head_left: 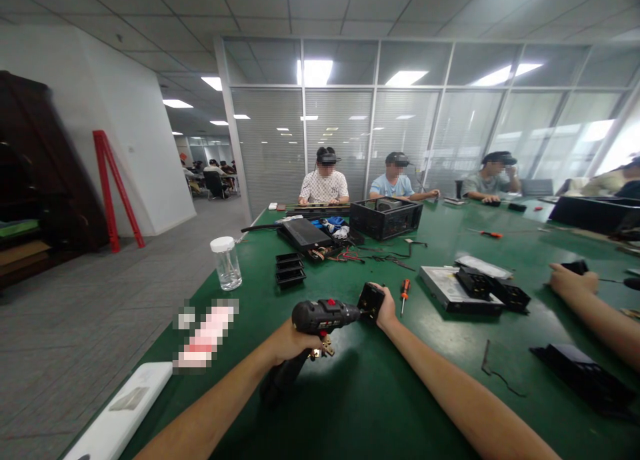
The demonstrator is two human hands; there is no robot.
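Note:
A black cordless drill [320,317] with red buttons is in my left hand [290,343], which is wrapped round its grip. Small brass-coloured metal pieces [323,349] show beside the fingers there; how they are held is unclear. My right hand [387,308] grips a small black plastic part [371,301] from its right side, tilted up off the table. The drill's tip points right and meets or nearly meets this part; contact cannot be made out. Just right of my right hand lies an orange-handled screwdriver [405,293].
Black trays [289,271] and a lidded clear jar [227,265] stand to the left. Behind are a black metal case [386,219], a dark box [304,235] and loose wires. A silver drive unit [443,288] lies right. A co-worker's hand [575,280] holds a black part.

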